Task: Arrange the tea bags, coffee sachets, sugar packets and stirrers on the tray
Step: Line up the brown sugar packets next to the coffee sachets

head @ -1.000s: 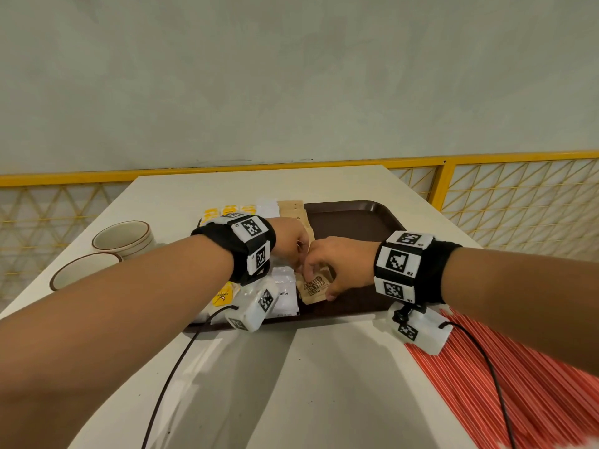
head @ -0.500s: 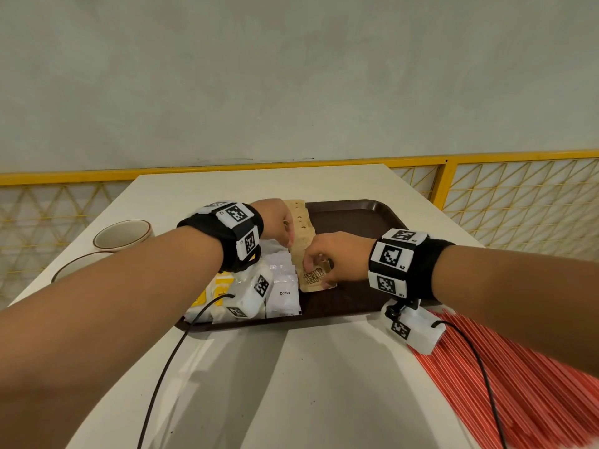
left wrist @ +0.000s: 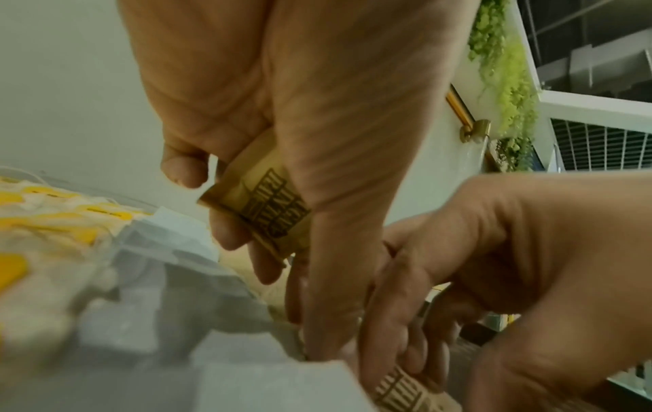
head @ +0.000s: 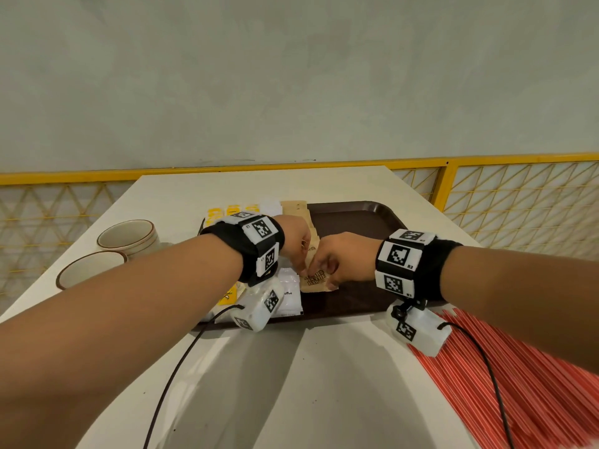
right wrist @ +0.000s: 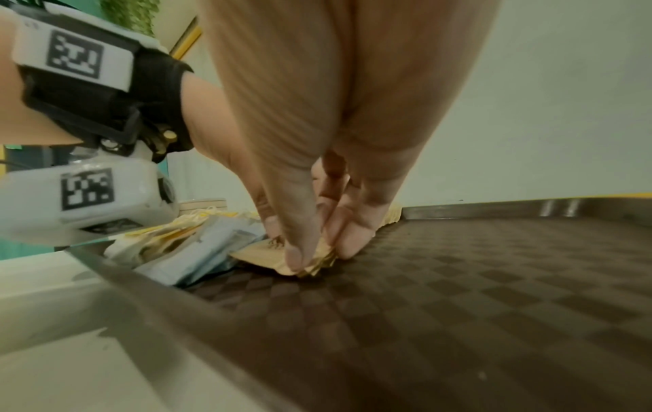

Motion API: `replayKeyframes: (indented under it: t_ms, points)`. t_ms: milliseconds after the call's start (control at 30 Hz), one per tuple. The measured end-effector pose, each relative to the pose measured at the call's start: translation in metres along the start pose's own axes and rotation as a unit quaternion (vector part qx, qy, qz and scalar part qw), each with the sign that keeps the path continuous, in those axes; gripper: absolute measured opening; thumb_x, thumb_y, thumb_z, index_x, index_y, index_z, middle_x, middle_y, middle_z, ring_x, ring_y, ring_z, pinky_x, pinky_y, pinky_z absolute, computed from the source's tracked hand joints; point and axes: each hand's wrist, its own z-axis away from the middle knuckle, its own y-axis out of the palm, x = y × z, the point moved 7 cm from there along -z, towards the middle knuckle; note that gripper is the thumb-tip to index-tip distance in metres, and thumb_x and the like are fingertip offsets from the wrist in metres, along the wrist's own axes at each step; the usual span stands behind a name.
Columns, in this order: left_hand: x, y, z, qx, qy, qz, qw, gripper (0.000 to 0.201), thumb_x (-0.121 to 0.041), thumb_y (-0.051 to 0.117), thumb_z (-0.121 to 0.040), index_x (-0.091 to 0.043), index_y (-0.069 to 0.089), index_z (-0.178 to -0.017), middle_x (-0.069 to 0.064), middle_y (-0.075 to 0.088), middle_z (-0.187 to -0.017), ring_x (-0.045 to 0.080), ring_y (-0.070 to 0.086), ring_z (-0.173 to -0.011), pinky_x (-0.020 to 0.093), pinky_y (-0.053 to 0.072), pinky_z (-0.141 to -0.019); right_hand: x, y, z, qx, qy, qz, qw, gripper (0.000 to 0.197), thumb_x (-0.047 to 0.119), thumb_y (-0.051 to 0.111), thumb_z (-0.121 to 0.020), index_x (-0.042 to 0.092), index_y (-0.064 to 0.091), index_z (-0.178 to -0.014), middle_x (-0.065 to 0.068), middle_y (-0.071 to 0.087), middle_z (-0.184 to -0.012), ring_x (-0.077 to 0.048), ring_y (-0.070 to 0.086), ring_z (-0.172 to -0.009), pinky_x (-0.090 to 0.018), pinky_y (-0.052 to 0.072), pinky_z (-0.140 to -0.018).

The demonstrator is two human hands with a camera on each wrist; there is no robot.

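Note:
A dark brown tray (head: 363,218) lies on the white table. Yellow-and-white tea bags (head: 227,210), white coffee sachets (head: 290,294) and brown sugar packets (head: 295,207) lie in rows on its left half. My left hand (head: 299,246) holds a few brown sugar packets (left wrist: 268,206) in its curled fingers. My right hand (head: 327,265) pinches a small stack of brown sugar packets (right wrist: 282,255) down on the tray floor (right wrist: 458,278), thumb on top. The two hands touch above the brown row. Red stirrers (head: 518,384) lie in a heap on the table at the right.
Two beige cups (head: 129,236) stand on the table left of the tray. The tray's right half is bare. A yellow lattice railing (head: 518,205) runs behind the table, with a pale wall above. Black cables hang from both wrist units.
Both hands moved away from me along the brown row half a second ago, then came back a little toward the near end. They still hold sugar packets.

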Motion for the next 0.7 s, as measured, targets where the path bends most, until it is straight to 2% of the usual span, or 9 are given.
replayKeyframes:
  t_ms: [133,233,333,433,533,567,633,700]
  points:
    - [-0.003,0.001,-0.002,0.018,-0.02,-0.025,0.999,0.039,-0.034,0.083,-0.069,-0.011,0.07,-0.097,-0.003,0.061,-0.086,0.011,0.052,-0.074,0.022,0.039,-0.061,-0.003,0.001,-0.003,0.005,0.007,-0.018,1.0,0.04,0.014,0.077,-0.076,0.022,0.068,-0.114,0.007,0.056,-0.092,-0.008,0.053,-0.079,-0.014,0.039,-0.064]
    - [-0.009,0.0,-0.002,0.027,-0.012,-0.031,0.999,0.039,-0.029,0.082,-0.071,-0.011,0.068,-0.102,-0.002,0.06,-0.088,0.011,0.051,-0.071,0.02,0.037,-0.057,-0.004,0.002,-0.005,0.01,0.004,-0.014,1.0,0.038,0.013,0.076,-0.076,0.021,0.068,-0.112,0.007,0.057,-0.093,-0.008,0.053,-0.08,-0.016,0.04,-0.065]
    - [-0.011,-0.007,-0.001,0.013,-0.002,-0.023,1.0,0.031,-0.028,0.08,-0.073,-0.014,0.067,-0.097,-0.001,0.061,-0.09,0.011,0.052,-0.076,0.023,0.041,-0.068,-0.005,0.002,-0.004,0.007,0.001,-0.023,1.0,0.029,0.012,0.076,-0.076,0.02,0.07,-0.103,0.008,0.059,-0.087,-0.007,0.052,-0.074,-0.012,0.038,-0.063]
    - [0.001,-0.023,0.004,-0.039,-0.015,0.021,0.999,0.023,-0.026,0.077,-0.077,-0.012,0.069,-0.093,0.002,0.067,-0.098,0.014,0.056,-0.086,0.026,0.043,-0.076,-0.007,0.002,0.002,0.003,-0.009,-0.062,0.998,0.025,0.012,0.078,-0.074,0.021,0.072,-0.096,0.008,0.062,-0.082,0.0,0.052,-0.065,-0.012,0.041,-0.065]
    - [0.017,-0.033,0.013,-0.068,-0.027,0.053,0.996,0.015,-0.022,0.074,-0.08,-0.013,0.069,-0.09,0.003,0.068,-0.103,0.014,0.057,-0.09,0.026,0.044,-0.08,-0.006,0.001,0.008,0.022,-0.028,-0.077,0.996,0.027,0.014,0.076,-0.077,0.021,0.072,-0.102,0.006,0.065,-0.089,0.008,0.053,-0.063,-0.004,0.039,-0.063]
    - [0.021,-0.034,0.016,-0.067,-0.027,0.066,0.995,0.013,-0.021,0.072,-0.082,-0.013,0.069,-0.091,0.002,0.067,-0.104,0.014,0.057,-0.092,0.026,0.044,-0.082,-0.005,0.001,0.011,0.034,-0.034,-0.074,0.996,0.029,0.014,0.076,-0.078,0.022,0.072,-0.106,0.007,0.064,-0.092,0.009,0.052,-0.065,-0.004,0.038,-0.066]
    - [0.027,-0.035,0.024,-0.063,-0.026,0.107,0.992,0.011,-0.016,0.068,-0.085,-0.013,0.07,-0.095,-0.002,0.066,-0.1,0.012,0.056,-0.092,0.023,0.043,-0.081,0.0,0.004,0.015,0.062,-0.048,-0.058,0.995,0.036,0.014,0.073,-0.081,0.024,0.069,-0.115,0.008,0.057,-0.095,0.004,0.049,-0.072,-0.011,0.04,-0.075]
    - [0.028,-0.037,0.032,-0.062,-0.022,0.15,0.986,0.013,-0.01,0.062,-0.088,-0.015,0.07,-0.097,-0.007,0.06,-0.091,0.009,0.053,-0.085,0.02,0.041,-0.074,0.004,0.008,0.018,0.089,-0.056,-0.038,0.994,0.042,0.013,0.07,-0.084,0.026,0.064,-0.123,0.004,0.054,-0.098,-0.001,0.046,-0.077,-0.016,0.04,-0.079]
